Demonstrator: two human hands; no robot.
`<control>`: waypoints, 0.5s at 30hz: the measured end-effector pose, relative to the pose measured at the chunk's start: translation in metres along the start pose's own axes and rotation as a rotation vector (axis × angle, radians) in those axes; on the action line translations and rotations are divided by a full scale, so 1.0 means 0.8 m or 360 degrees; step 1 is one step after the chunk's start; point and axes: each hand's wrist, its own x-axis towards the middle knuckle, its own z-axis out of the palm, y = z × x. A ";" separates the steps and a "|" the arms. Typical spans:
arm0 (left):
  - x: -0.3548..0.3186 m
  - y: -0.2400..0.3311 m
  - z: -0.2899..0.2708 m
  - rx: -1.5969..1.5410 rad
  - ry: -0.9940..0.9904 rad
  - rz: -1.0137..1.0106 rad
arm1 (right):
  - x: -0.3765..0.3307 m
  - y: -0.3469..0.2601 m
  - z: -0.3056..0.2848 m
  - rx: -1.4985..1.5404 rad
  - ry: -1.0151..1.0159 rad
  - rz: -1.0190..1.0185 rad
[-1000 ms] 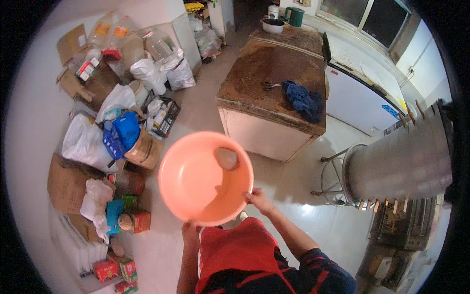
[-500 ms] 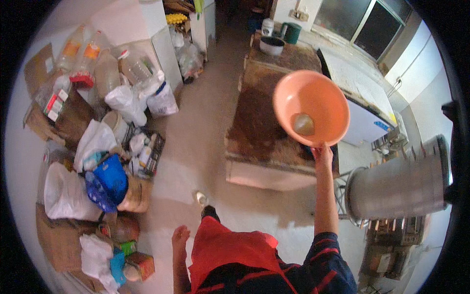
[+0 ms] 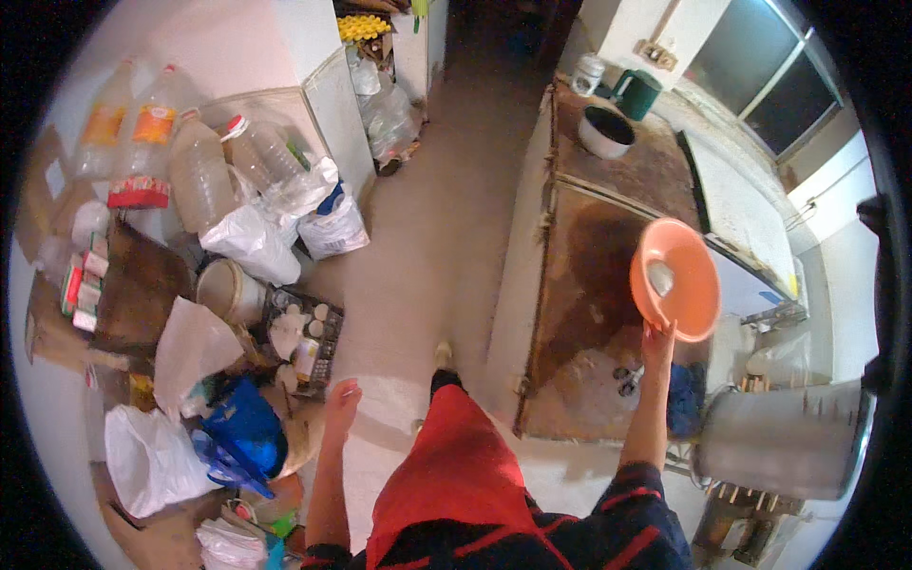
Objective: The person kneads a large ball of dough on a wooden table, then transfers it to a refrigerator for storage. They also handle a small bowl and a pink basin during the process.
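Observation:
My right hand (image 3: 657, 340) grips the near rim of an orange plastic basin (image 3: 698, 285), the arm stretched forward. The basin is tilted so that its inside shows, and a small pale patch or piece (image 3: 660, 277) is at its bottom; I cannot make out what it is. It is held above the right side of a worn brown countertop (image 3: 579, 313). My left hand (image 3: 343, 407) hangs beside the red apron (image 3: 456, 465), fingers loosely bent, with nothing visible in it.
A white bowl with a dark inside (image 3: 606, 133), a green mug (image 3: 636, 93) and a white jar (image 3: 587, 74) stand at the counter's far end. A large metal pot (image 3: 788, 442) is at the right. Bottles (image 3: 142, 133), bags (image 3: 152, 456) and boxes crowd the left wall.
I have stepped forward along the counter. The basin in my right hand has moved right and lower in view and tilts more sideways. My left hand has come up slightly.

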 end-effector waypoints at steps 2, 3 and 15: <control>0.059 -0.032 0.011 0.0047 0.0103 0.0070 | -0.043 0.025 0.073 0.0119 0.0212 0.0516; 0.089 -0.048 0.015 0.0046 0.0147 0.0168 | -0.065 0.051 0.114 0.0071 0.0099 0.0610; 0.299 0.076 0.006 0.0316 -0.0112 -0.0981 | 0.110 0.292 0.702 -0.0083 -0.1058 0.1356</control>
